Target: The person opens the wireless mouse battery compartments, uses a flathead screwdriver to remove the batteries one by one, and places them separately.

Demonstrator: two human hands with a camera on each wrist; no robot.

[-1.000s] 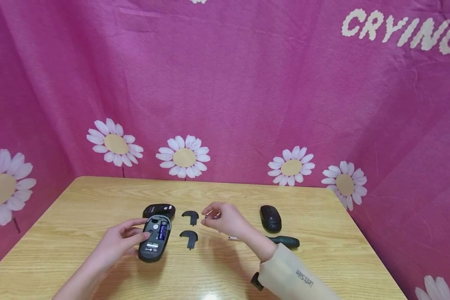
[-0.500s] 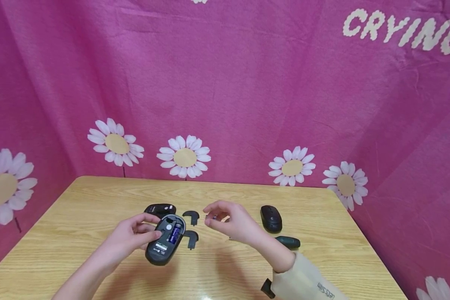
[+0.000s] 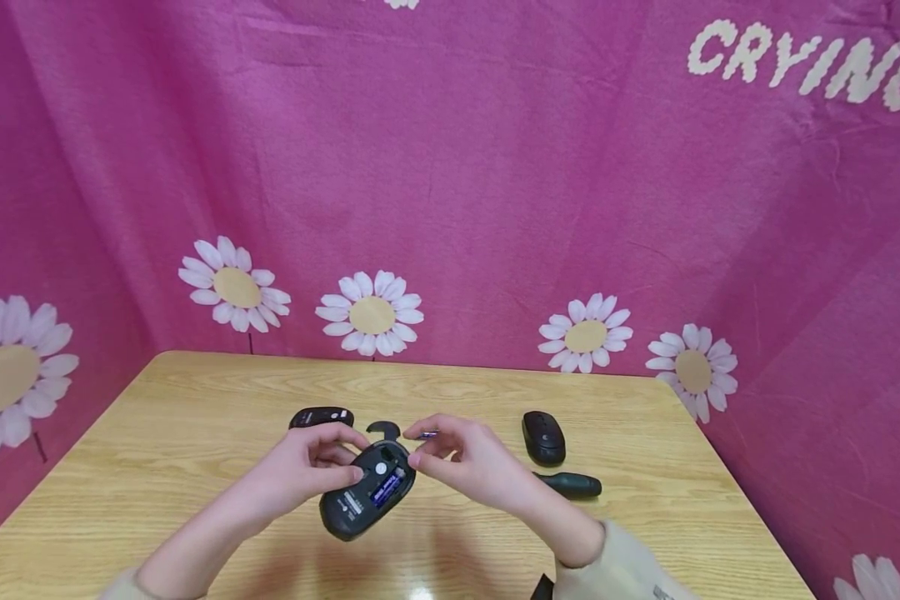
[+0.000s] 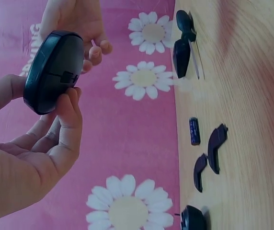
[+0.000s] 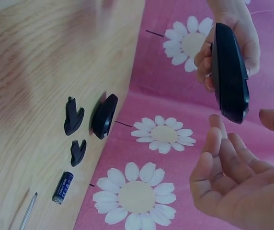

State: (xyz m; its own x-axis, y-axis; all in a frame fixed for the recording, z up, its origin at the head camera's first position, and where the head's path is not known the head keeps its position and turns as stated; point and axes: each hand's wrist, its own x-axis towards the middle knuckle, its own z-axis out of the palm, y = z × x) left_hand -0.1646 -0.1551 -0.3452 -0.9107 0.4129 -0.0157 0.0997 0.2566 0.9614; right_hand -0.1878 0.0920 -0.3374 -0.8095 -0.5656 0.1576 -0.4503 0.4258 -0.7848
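Observation:
My left hand [image 3: 292,471] grips a black computer mouse [image 3: 348,515] above the table, tilted with its underside facing up. The battery bay is uncovered, and a blue battery [image 3: 386,490] lies in it. My right hand [image 3: 472,458] is at the mouse's far right end, thumb and fingertips right by its rim. In the right wrist view its fingers are loosely bent with nothing between them. A loose blue battery [image 5: 62,188] lies on the table beyond that hand. Near it are two black battery covers, one larger [image 5: 74,119] and one smaller [image 5: 78,153].
Another mouse [image 3: 322,416] lies upside down behind my left hand. To the right a third mouse [image 3: 543,437] stands upright, with a green-handled screwdriver [image 3: 570,485] in front of it. A small dark object [image 3: 543,588] shows beside the right sleeve at the wooden table's [image 3: 645,542] near side.
My left hand has carried the mouse to the right and turned its top end rightward, now overlapping the nearer cover. My right hand has come down slightly to meet the mouse's end.

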